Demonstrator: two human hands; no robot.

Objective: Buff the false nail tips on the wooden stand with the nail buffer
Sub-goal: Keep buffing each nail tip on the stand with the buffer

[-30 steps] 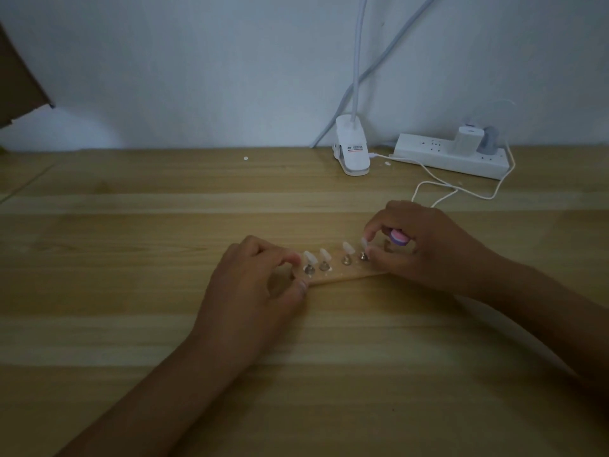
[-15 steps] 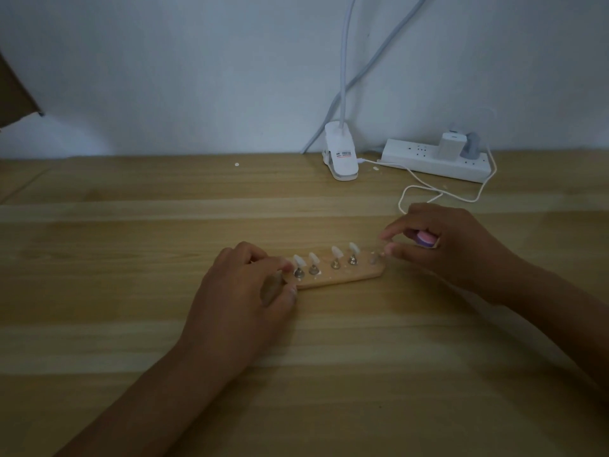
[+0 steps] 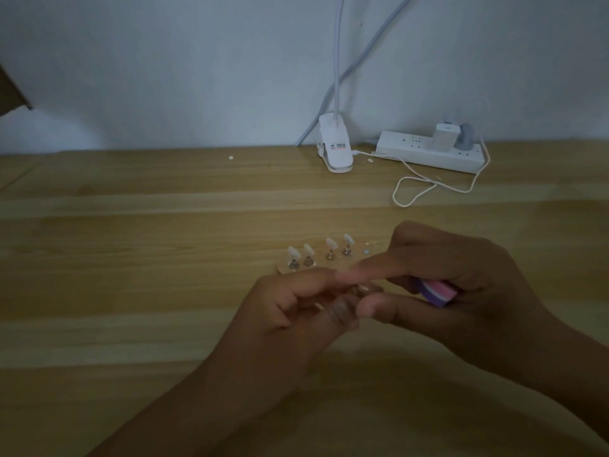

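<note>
As right hand (image 3: 468, 272) grips buffer (image 3: 435, 291), long axis left-right

The wooden stand (image 3: 280, 268) was mostly hidden behind both hands; only its left corner showed. The left hand (image 3: 290, 311) and the right hand (image 3: 461, 278) met at the fingertips, and this place was blurred, so it could not be told if some small thing was between them. The right hand's fingers covered half of the nail buffer (image 3: 435, 290). The top edge cut off the lamp neck (image 3: 337, 61). The label (image 3: 338, 146) on the lamp clip (image 3: 336, 159) was too small to read.
</note>
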